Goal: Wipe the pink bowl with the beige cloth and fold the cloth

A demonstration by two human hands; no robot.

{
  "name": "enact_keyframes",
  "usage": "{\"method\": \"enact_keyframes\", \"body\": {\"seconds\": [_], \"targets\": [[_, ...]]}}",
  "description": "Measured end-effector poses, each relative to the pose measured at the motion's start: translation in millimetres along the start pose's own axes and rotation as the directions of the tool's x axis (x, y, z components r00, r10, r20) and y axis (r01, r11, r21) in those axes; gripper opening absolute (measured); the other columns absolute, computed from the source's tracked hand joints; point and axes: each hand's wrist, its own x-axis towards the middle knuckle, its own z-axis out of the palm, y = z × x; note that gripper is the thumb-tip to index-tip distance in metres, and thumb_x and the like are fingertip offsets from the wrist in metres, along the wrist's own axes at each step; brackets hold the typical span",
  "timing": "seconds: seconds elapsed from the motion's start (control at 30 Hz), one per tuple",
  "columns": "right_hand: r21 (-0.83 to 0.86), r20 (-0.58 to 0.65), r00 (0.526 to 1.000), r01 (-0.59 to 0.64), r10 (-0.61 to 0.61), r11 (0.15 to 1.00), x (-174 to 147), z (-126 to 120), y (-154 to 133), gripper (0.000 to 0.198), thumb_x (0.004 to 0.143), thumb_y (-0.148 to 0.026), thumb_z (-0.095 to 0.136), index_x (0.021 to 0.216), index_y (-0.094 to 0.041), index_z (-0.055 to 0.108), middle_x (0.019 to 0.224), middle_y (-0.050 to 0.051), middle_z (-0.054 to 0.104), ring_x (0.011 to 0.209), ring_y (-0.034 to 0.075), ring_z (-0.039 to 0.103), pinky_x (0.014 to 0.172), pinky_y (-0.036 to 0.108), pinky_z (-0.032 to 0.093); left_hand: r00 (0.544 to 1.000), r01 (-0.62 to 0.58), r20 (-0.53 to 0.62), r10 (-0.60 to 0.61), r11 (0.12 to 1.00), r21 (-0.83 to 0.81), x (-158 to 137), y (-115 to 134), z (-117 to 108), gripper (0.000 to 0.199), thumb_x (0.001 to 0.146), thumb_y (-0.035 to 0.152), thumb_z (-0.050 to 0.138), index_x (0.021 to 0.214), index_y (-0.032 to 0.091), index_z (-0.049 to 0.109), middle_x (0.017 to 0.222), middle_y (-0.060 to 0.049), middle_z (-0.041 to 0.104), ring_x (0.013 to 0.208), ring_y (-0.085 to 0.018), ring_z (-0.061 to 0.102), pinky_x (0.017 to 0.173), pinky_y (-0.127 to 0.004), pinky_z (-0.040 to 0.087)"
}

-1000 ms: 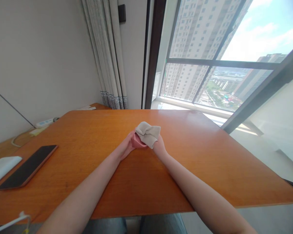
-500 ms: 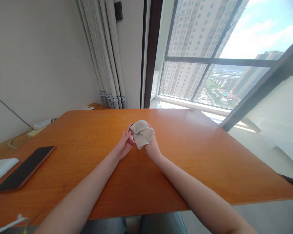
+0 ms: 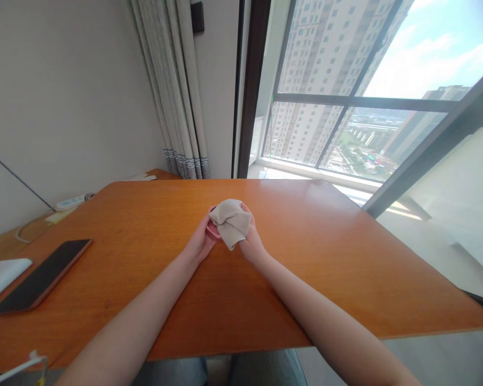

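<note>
Over the middle of the wooden table [image 3: 290, 257], my two hands are close together. My left hand [image 3: 203, 236] is closed round a pink object [image 3: 213, 230], whose kind I cannot make out because the cloth covers much of it. A crumpled beige cloth [image 3: 232, 221] lies against the pink object, with one corner hanging down toward me. My right hand [image 3: 253, 241] is closed on the cloth from the right; its fingers are mostly hidden behind the fabric.
On the left of the table lie a dark flat tablet-like slab [image 3: 44, 276] and a white object [image 3: 4, 276]. A power strip [image 3: 70, 202] sits by the wall. A white cable [image 3: 20, 369] crosses the near left corner. A curtain [image 3: 181, 107] hangs behind the table.
The cloth has shifted slightly left and down over the pink object, and its folds have changed. Both hands keep their hold.
</note>
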Motion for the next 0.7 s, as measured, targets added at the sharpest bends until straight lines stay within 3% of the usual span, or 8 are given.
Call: {"method": "enact_keyframes", "body": {"seconds": [0.13,0.27,0.37,0.43,0.57,0.7], "targets": [[-0.056,-0.047,0.999,0.017,-0.02,0.998,-0.3,0.8,-6.0,0.051,0.075,-0.024,0.063,0.125,-0.027,0.054,0.146,0.003,0.034,0.136,0.025,0.029,0.113,0.041,0.025,0.99,-0.035,0.131,0.042,0.998,-0.055,-2.6,1.4,2.0,0.037,0.084,0.031,0.059,0.119,0.022,0.058,0.123,-0.003,0.061,0.113,-0.017,0.055,0.095,-0.027,0.044],[-0.061,-0.077,0.997,0.023,-0.027,0.998,10.0,-15.2,-10.6,0.042,0.077,-0.023,0.06,0.118,-0.024,0.058,0.132,0.007,0.05,0.124,0.024,0.045,0.108,0.041,0.033,0.962,0.141,0.235,-0.14,0.99,0.014,-5.4,3.6,-0.1,0.039,0.086,0.035,0.055,0.122,0.022,0.056,0.127,-0.006,0.059,0.117,-0.022,0.053,0.096,-0.035,0.044],[-0.044,0.059,0.998,0.036,-0.033,0.998,16.9,-24.5,-9.4,0.033,0.078,-0.022,0.057,0.11,-0.024,0.063,0.118,0.005,0.06,0.111,0.023,0.054,0.102,0.04,0.04,0.948,0.222,0.211,-0.238,0.97,0.095,-5.5,2.7,-2.7,0.041,0.084,0.04,0.056,0.117,0.017,0.06,0.121,-0.01,0.062,0.112,-0.025,0.056,0.096,-0.037,0.044],[-0.037,0.134,0.99,0.045,-0.039,0.998,17.2,-24.8,-7.7,0.032,0.078,-0.022,0.058,0.109,-0.025,0.064,0.12,0.004,0.059,0.113,0.023,0.053,0.102,0.039,0.04,0.967,0.178,0.16,-0.196,0.977,0.117,-4.5,0.4,-3.2,0.039,0.082,0.039,0.06,0.112,0.014,0.063,0.117,-0.011,0.064,0.11,-0.024,0.058,0.096,-0.035,0.043],[-0.045,0.111,0.993,0.042,-0.037,0.998,10.1,-16.8,-6.8,0.04,0.076,-0.022,0.061,0.116,-0.028,0.061,0.139,0.002,0.044,0.129,0.025,0.041,0.109,0.04,0.032,1.0,0.006,0.021,-0.008,0.996,0.087,-2.0,-2.3,-1.5,0.035,0.079,0.039,0.062,0.107,0.016,0.065,0.108,-0.006,0.067,0.101,-0.02,0.061,0.086,-0.028,0.048],[-0.071,0.16,0.985,0.069,-0.057,0.995,3.7,-10.2,-9.9,0.038,0.076,-0.024,0.062,0.114,-0.029,0.063,0.149,-0.002,0.029,0.137,0.025,0.027,0.111,0.038,0.028,0.994,-0.112,0.005,0.112,0.994,0.014,-2.3,0.0,1.8,0.034,0.083,0.036,0.058,0.115,0.026,0.061,0.116,0.0,0.063,0.099,-0.015,0.059,0.074,-0.021,0.049]]}}
